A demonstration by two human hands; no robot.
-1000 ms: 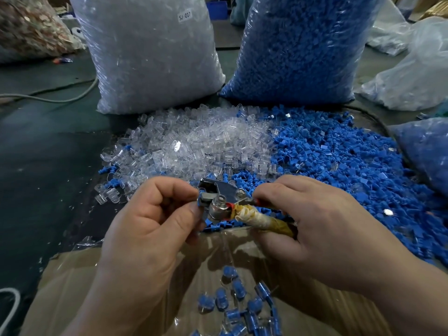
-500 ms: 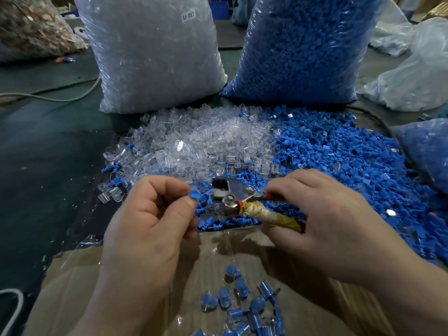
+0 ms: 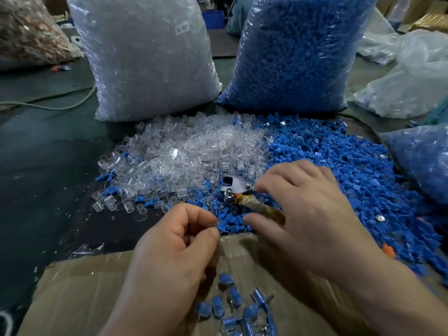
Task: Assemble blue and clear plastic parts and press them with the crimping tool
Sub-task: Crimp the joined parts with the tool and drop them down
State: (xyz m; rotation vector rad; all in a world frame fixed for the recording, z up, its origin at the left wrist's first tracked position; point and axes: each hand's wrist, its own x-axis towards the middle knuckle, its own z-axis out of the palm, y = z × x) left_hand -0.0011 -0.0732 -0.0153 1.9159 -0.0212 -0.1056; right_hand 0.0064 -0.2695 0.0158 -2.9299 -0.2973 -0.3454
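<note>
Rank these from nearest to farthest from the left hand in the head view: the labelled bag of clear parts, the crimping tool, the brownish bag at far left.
1. crimping tool: just ahead and to the right of the left hand, on the loose parts.
2. bag of clear parts: standing behind the loose pile.
3. brownish bag: back left corner.

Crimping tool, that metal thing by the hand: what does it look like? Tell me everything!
The crimping tool has a small silvery metal head with a round knob and a flat plate. Its handle is wrapped in worn yellow-brown tape. It sits slanted over the blue parts, head toward the clear parts. The right hand covers the handle, thumb below, fingers above; whether it grips is unclear.
</note>
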